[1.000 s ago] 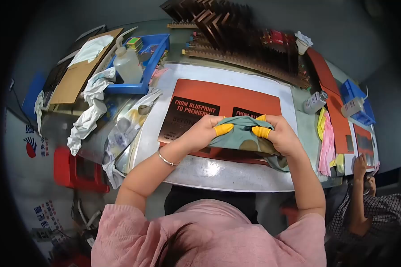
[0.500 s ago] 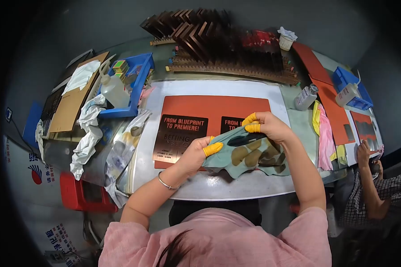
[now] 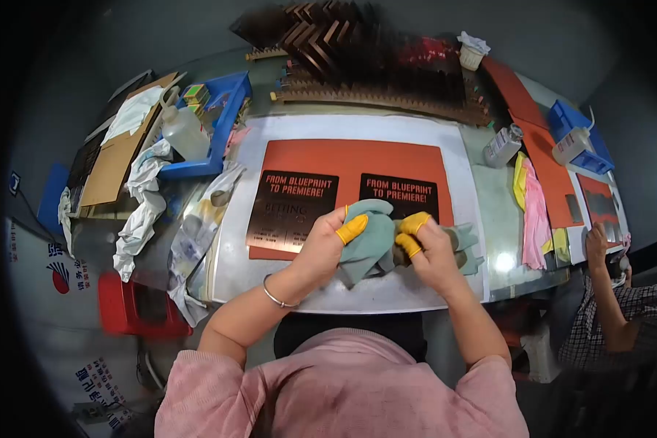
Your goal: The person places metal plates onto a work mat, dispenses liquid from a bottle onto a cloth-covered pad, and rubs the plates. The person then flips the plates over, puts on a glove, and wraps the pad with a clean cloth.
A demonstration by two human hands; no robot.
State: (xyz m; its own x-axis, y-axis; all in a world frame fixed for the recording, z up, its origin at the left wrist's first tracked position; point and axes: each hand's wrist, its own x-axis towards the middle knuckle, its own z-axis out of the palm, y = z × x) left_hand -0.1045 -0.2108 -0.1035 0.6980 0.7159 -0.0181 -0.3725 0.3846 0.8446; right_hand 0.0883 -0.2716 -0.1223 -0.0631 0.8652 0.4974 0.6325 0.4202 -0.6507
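Note:
A stained green cloth is bunched up between my hands above the table. My left hand grips its left part, with yellow finger cots on the fingertips. My right hand, also in yellow finger cots, is curled closed on the right part, where dark stains show. Beneath lies an orange-red mat bearing two dark printed plates. The left plate shows most of its lettering; the lower part of the right plate is hidden by the cloth and hands.
Racks of dark plates stand at the back. To the left are a blue tray with a squeeze bottle and crumpled white cloths. A bottle and a pink cloth lie right. Another person's hand is at far right.
The cloth was stretched wide with a black object showing on it; now it is gathered into a bundle, and that object is out of sight. My right hand has moved down, uncovering more of the right plate.

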